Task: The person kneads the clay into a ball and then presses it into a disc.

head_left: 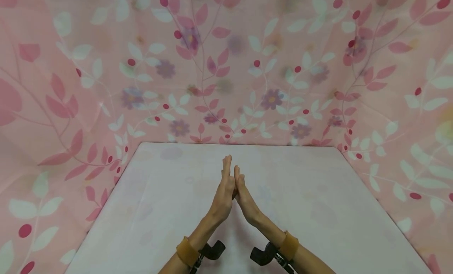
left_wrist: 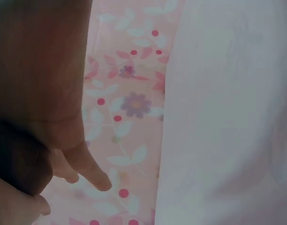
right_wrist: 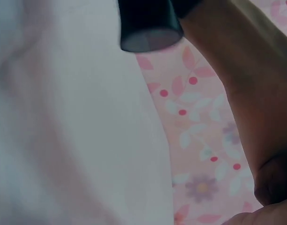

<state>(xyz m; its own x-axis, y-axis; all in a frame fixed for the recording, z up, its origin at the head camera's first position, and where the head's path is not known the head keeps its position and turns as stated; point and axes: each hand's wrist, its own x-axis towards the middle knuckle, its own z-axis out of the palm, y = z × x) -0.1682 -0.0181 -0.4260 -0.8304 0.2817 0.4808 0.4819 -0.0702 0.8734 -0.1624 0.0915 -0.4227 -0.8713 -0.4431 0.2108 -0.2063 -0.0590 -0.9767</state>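
My left hand [head_left: 223,193] and right hand [head_left: 245,199] meet over the middle of the white table [head_left: 159,203] in the head view. Their palms face each other, and the fingers are straight and point away from me. The left fingertips reach a little farther than the right ones. Toward the wrists the palms part, leaving a narrow wedge between the forearms. No object shows between the hands; the inner palms are mostly hidden. In the left wrist view, extended fingers [left_wrist: 89,168] hang before the patterned cloth.
Each wrist wears a tan band, the left band [head_left: 187,251] and the right band [head_left: 289,245], with a black camera [head_left: 214,250] on the left and another black camera [head_left: 261,256] on the right. Pink floral cloth [head_left: 226,81] surrounds the table's back and sides.
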